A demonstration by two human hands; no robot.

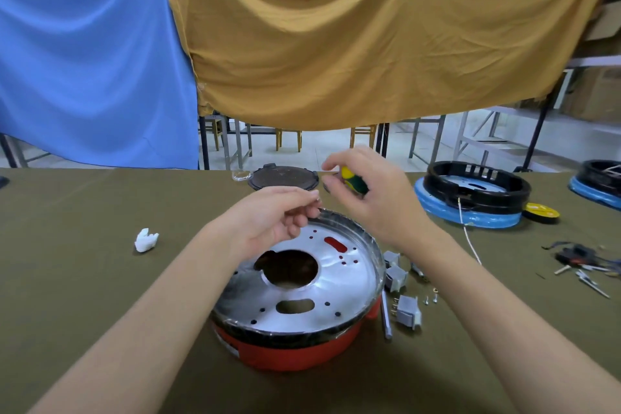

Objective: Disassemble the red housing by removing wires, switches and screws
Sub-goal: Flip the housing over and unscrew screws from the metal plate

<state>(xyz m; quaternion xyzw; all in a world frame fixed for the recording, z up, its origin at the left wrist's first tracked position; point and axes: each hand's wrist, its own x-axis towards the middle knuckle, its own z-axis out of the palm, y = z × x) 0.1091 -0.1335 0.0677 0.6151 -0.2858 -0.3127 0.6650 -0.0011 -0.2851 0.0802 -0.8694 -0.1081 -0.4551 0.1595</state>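
Already switches (408, 311) and screws (430, 298) lie beside housing (295, 348); my right hand (376, 198) grips screwdriver (353, 180), left hand (279, 215) pinches something unidentifiable.

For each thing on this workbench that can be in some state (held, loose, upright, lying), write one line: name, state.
red housing: upright on table, silver plate on top
left hand: fingertips pinching something small, too small to identify
right hand: grips screwdriver
screwdriver: held above the housing
grey switches: removed, lying loose beside housing
small screws: loose on table
black housing: sits on blue base
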